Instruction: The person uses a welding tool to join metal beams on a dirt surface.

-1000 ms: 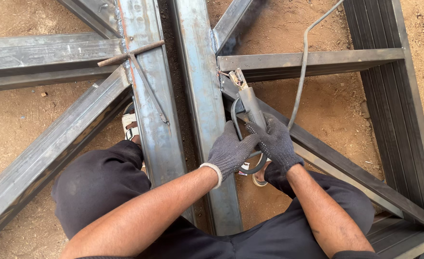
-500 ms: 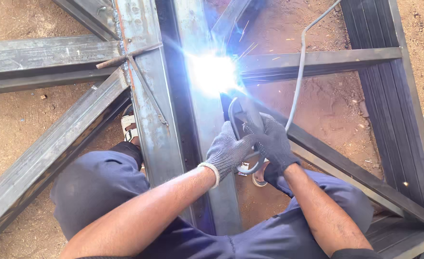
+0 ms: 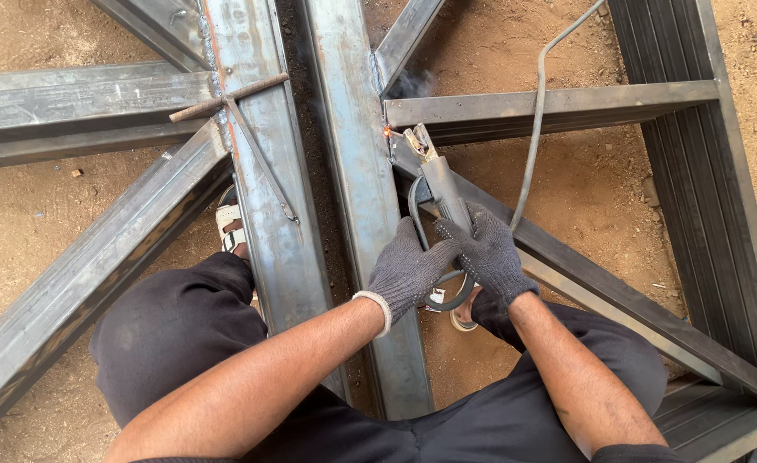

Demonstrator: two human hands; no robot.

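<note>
My right hand, in a dark knit glove, grips the handle of a welding electrode holder. Its jaws point up and left at a joint where a horizontal steel bar meets the long vertical steel beam. A small orange glow sits at that joint, with faint smoke above it. My left hand, in a grey knit glove, is wrapped around the lower end of the holder and the loop of cable beside my right hand.
A grey welding cable runs up to the top right. A second steel beam lies to the left with a rusty rod and a thin electrode on it. Diagonal bars and a frame rest on brown dirt. My sandalled foot shows between beams.
The bright welding arc seen half a second ago has gone out, leaving a small glow and smoke at the joint. Both hands stay on the holder in nearly the same place.
</note>
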